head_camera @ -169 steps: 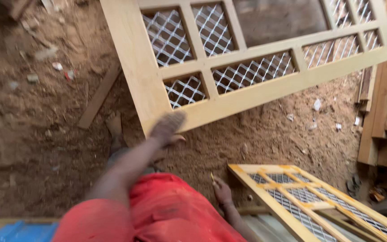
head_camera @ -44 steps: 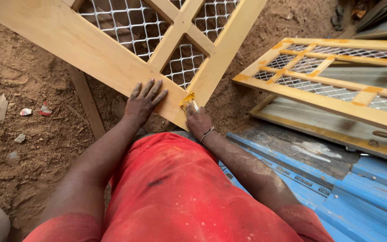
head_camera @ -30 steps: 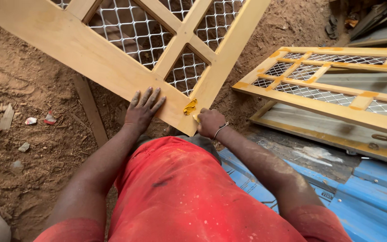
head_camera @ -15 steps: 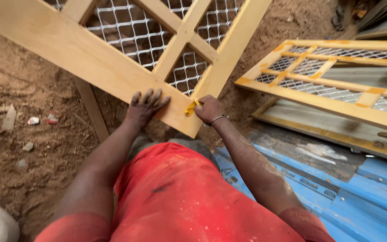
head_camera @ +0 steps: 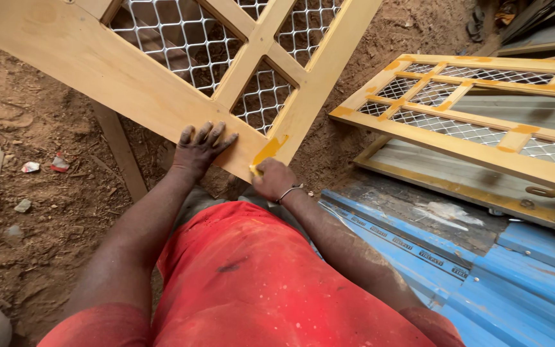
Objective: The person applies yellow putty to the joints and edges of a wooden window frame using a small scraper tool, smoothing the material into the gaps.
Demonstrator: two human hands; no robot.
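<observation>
The left hand (head_camera: 199, 149) lies flat with its fingers (head_camera: 208, 133) spread on the bottom rail of the wooden door frame (head_camera: 130, 67). The right hand (head_camera: 273, 180) is closed around a small tool, mostly hidden, at the frame's lower corner, just below a yellow filler smear (head_camera: 270, 148). A second meshed frame (head_camera: 483, 138) lies to the right over blue sheets (head_camera: 483, 283)

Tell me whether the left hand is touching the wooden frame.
Touching. The head view shows the left hand pressed flat on the wooden frame, fingers spread across its lower rail with no gap.
</observation>
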